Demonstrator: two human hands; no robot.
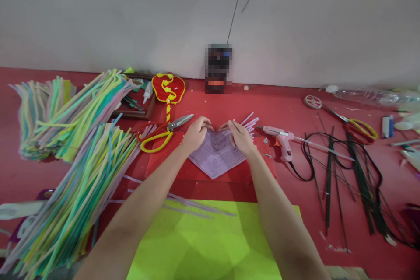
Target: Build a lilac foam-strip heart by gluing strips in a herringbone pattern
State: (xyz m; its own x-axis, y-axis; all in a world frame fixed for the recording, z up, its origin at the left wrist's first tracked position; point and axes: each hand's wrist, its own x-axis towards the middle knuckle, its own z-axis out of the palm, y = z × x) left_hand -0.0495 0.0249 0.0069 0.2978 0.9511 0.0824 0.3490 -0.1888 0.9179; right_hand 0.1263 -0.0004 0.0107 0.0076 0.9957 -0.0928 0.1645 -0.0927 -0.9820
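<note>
A lilac chevron-patterned piece (215,157) made of bent pipe cleaners lies on a red board (160,162), its point towards me. My left hand (198,132) rests over its upper left side, fingers curled and pinching at the top edge. Across from it, my right hand (241,136) bends over the upper right side, fingertips pinched near the same edge. Both seem to grip a lilac pipe cleaner there, partly hidden by the fingers. Loose lilac pipe-cleaner ends (251,122) stick out beyond my right hand.
Yellow-handled scissors (170,127) lie left, near a red fan-shaped ornament (168,88). Pipe-cleaner bundles (75,201) cover the left side. A pink glue gun (284,140), its black cord (310,178), dark stems (328,188) and more scissors (359,130) lie right. A yellow-green sheet (210,245) is nearest me.
</note>
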